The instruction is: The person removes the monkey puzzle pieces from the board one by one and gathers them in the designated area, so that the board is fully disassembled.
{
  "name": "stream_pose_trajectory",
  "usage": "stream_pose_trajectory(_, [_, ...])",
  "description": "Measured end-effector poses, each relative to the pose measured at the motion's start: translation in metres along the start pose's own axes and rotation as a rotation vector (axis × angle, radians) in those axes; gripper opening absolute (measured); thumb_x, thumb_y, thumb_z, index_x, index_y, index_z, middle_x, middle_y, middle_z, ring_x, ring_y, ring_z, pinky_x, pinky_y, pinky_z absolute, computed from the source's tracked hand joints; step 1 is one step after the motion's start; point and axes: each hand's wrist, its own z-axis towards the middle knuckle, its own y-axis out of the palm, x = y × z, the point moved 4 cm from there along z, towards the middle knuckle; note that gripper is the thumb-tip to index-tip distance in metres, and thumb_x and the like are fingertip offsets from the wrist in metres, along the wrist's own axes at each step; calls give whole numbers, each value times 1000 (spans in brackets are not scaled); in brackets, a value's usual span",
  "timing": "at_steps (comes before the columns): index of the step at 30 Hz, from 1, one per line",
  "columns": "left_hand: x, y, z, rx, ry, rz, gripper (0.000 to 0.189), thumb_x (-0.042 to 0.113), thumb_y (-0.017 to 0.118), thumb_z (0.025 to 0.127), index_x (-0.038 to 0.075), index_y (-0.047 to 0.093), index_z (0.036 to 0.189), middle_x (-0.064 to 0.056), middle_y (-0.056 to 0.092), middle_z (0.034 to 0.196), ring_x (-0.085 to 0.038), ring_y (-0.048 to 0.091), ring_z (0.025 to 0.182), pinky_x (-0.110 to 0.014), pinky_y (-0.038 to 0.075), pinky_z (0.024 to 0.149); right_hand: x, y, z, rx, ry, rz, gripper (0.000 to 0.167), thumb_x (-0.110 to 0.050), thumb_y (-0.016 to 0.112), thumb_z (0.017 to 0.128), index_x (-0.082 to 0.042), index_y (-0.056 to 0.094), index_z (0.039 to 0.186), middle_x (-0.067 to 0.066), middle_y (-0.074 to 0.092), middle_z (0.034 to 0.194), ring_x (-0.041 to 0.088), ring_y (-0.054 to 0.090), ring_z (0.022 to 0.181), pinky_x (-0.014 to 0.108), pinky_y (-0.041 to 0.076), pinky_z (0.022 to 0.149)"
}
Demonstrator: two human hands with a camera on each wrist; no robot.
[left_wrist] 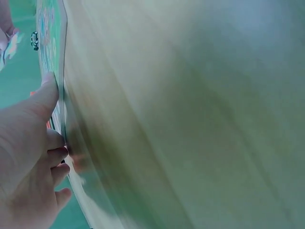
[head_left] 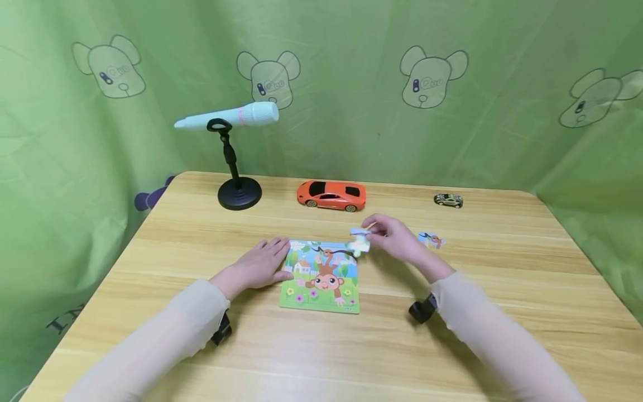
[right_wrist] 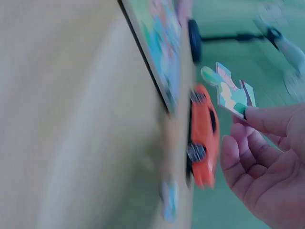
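A jigsaw puzzle (head_left: pixel 324 279) with a monkey picture lies flat on the wooden table. Against its left edge rests my left hand (head_left: pixel 261 262), the thumb on the board's side and the other fingers extended toward its upper left corner. My right hand (head_left: pixel 394 237) pinches a jigsaw piece (right_wrist: pixel 231 90) between thumb and fingertips. That piece is held up over the puzzle's upper right corner, tilted and apart from the board in the right wrist view. A second loose jigsaw piece (head_left: pixel 431 240) lies on the table, right of my right hand.
Behind the puzzle stands an orange toy car (head_left: pixel 331 195). A small dark toy car (head_left: pixel 448 200) sits at the back right. At the back left, a light blue microphone (head_left: pixel 231 116) rests on a black stand (head_left: pixel 239 192). Green curtain (head_left: pixel 351 139) surrounds the table (head_left: pixel 321 357).
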Motion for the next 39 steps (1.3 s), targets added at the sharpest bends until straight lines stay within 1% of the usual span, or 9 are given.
stream_pose_trajectory(5, [-1,0,-2,-6,-17,2,76,49,44,93,-5,23,143,-20,19,148,-33,17,135,-47,15,108,16,-42,-15,91,43,28,22,-1,57,88,5,56,109,17,59,91,26,56,79,31,51,67])
stream_pose_trajectory(7, [-2,1,-2,-7,-22,-2,76,49,44,93,-5,22,143,-20,18,149,-33,16,135,-47,14,109,26,-59,-23,128,55,38,22,-2,56,89,6,55,110,18,59,89,24,56,74,30,51,63])
stream_pose_trajectory(10, [-2,1,-3,-7,-27,-9,76,49,43,93,-5,22,143,-20,18,149,-33,16,136,-46,13,109,45,-83,-33,176,79,57,23,-4,54,91,8,53,111,18,58,87,17,56,72,27,52,63])
stream_pose_trajectory(14, [-2,1,-4,-2,-22,-31,76,48,44,93,-6,22,143,-21,18,148,-34,16,135,-46,13,109,74,-109,-48,223,167,72,28,-9,51,94,10,49,114,12,59,87,10,56,73,25,52,67])
stream_pose_trajectory(18, [-2,2,-5,4,-12,-61,76,46,47,93,-7,23,142,-22,19,148,-35,16,135,-46,14,109,100,-127,-61,226,256,54,31,-10,49,95,13,47,116,8,58,86,10,55,72,26,51,66])
stream_pose_trajectory(25, [-3,2,-5,-7,-12,-87,75,46,46,94,-6,22,143,-21,17,149,-33,15,136,-45,13,109,140,-145,-73,194,370,11,36,-8,48,95,17,42,119,10,55,90,7,53,70,25,51,65])
stream_pose_trajectory(31, [-3,3,-4,4,-7,-97,75,46,45,94,-5,22,143,-20,17,149,-33,15,136,-45,13,109,168,-152,-78,191,446,-22,33,-12,47,95,16,42,112,11,53,88,9,51,70,23,49,62])
stream_pose_trajectory(35, [-3,4,-3,14,-3,-90,75,48,44,94,-4,22,143,-19,17,149,-32,15,136,-45,14,109,181,-153,-79,179,481,-16,32,-12,48,95,15,46,112,9,55,85,11,52,70,24,49,61])
stream_pose_trajectory(39, [-4,5,-2,22,0,-82,76,49,44,93,-4,22,143,-19,17,149,-32,15,136,-45,14,109,186,-154,-79,173,504,12,37,-15,50,95,16,46,115,6,57,84,10,53,69,25,50,61])
